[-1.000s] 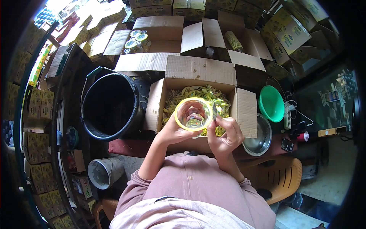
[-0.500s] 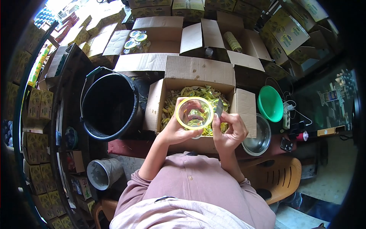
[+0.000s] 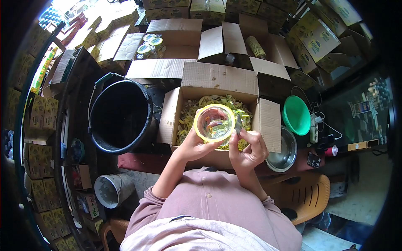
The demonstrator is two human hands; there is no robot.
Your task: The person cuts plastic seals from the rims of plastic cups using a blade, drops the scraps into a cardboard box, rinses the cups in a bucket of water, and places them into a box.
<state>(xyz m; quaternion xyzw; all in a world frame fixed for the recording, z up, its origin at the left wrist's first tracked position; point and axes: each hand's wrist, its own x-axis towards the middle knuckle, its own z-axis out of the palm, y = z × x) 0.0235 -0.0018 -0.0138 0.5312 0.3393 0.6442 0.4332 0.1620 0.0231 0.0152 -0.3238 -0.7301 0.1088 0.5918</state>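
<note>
One clear cup [image 3: 215,124] with a yellow rim sits in our grasp, its mouth turned up toward us, above the open carton [image 3: 270,125] filled with yellow-green strips [image 3: 189,119]. Our left hand [image 3: 192,145] wraps its side, fingers curled behind it and thumb along the lower rim. Our right hand [image 3: 250,149] pinches a thin grey blade-like piece [image 3: 238,124] between thumb and forefinger, the other fingers folded in. Half a second ago that piece stood slightly off the cup; now it is back at the rim's right side, seemingly touching, though we cannot tell whether it bites into the edge. The cup has barely shifted, so we judge that one hand steadies while the other works the edge. Farther out, the black bucket [image 3: 121,134] stands left of the carton, the green bowl [image 3: 297,115] and metal bowl [image 3: 284,155] right of it, all unchanged.
</note>
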